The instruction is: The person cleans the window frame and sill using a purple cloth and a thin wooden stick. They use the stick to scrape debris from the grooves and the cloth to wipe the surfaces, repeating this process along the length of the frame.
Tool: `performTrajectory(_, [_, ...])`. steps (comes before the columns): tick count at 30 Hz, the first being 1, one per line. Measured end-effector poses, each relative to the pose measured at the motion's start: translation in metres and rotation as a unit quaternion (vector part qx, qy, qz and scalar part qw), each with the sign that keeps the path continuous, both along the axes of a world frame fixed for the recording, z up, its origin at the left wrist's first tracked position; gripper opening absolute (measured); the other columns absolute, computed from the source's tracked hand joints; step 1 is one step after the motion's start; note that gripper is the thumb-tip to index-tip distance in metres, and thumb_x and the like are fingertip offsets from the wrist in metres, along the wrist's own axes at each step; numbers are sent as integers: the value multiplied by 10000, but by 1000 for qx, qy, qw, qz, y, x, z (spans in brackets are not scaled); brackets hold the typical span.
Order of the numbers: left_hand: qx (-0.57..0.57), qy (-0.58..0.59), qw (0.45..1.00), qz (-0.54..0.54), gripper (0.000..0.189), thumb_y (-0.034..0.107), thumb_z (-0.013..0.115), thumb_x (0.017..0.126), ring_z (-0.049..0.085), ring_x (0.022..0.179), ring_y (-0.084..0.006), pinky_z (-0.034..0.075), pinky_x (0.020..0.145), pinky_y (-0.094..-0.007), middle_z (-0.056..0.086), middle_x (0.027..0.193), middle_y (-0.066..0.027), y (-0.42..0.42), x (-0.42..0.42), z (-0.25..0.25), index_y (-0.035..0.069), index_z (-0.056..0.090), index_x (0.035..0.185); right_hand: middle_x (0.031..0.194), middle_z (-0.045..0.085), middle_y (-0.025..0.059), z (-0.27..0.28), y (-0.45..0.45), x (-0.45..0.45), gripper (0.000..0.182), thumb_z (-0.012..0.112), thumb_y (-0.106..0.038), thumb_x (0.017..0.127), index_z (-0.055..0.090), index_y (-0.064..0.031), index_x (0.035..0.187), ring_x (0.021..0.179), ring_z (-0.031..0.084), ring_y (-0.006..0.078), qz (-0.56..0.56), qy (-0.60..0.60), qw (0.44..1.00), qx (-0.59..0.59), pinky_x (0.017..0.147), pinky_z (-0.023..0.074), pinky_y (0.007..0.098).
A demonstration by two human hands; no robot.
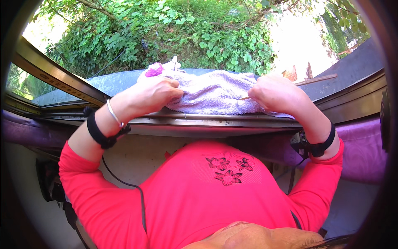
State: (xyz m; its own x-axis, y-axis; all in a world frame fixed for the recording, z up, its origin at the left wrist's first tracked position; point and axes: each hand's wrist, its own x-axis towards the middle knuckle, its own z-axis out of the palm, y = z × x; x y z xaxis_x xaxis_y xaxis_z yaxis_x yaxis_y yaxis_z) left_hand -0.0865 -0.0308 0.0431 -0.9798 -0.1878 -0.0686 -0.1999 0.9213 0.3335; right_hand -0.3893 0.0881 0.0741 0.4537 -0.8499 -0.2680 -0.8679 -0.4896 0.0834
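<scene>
A pale lavender terry cloth (214, 90) lies bunched over the window sill, between my two hands. My left hand (161, 91) is closed at its left end, gripping a fold; the fingertips are hidden. Just beyond that hand a fuzzy pink and white patch (154, 69) shows, and I cannot tell whether it belongs to the cloth. My right hand (275, 93) is closed around a thin wooden stick (317, 80). The stick's near tip pokes out left of my fist over the cloth, and its longer end slants outward to the right. Part of the cloth runs below my right hand.
The metal window track (199, 122) runs across in front of my body. At the left stands a sliding window frame (62, 76). Outside are a grey ledge (108, 82) and dense green plants (199, 37). Purple curtain fabric (362, 149) hangs at the right. A black cable (124, 183) hangs from my left wrist strap.
</scene>
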Motion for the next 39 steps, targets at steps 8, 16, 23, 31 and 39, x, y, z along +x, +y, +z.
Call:
performTrajectory(8, [119,-25,988,-94,57,23,578,755,564,754,-337,451,690,-408,521,745,-147,-25,-22,1,-2,527,756,723,643,212,-4,-4,0,128,560,-108,777,658,-26,770,723,661,370,-20,-75,995,62,636,523,463])
performTrajectory(16, [49,-110,992,-31,310,48,619,729,596,787,-304,464,658,-415,573,788,-123,-18,-44,13,55,544,1029,729,615,211,-27,-12,26,145,545,-154,839,625,-35,829,721,635,378,21,-152,988,-10,638,498,473])
performTrajectory(23, [118,-59,991,23,431,144,730,723,529,585,-246,430,578,-379,563,668,-100,-24,-55,-2,85,545,1107,874,623,234,-41,-17,43,202,492,-144,880,644,-22,934,848,626,391,-6,-274,962,1,737,496,467])
performTrajectory(31, [196,183,956,119,325,80,692,763,614,660,-186,483,572,-332,639,777,-126,-23,-120,8,45,528,1042,765,612,232,-34,11,-10,241,530,-226,929,619,-3,955,753,637,357,-241,-430,865,-95,695,488,431])
performTrajectory(39, [-67,-46,996,22,696,362,729,781,598,1066,-322,506,825,-422,572,1184,-168,-15,-83,11,72,430,1339,819,645,235,-42,41,-25,291,584,-298,878,627,-29,980,789,659,348,-253,-276,926,-43,702,502,418])
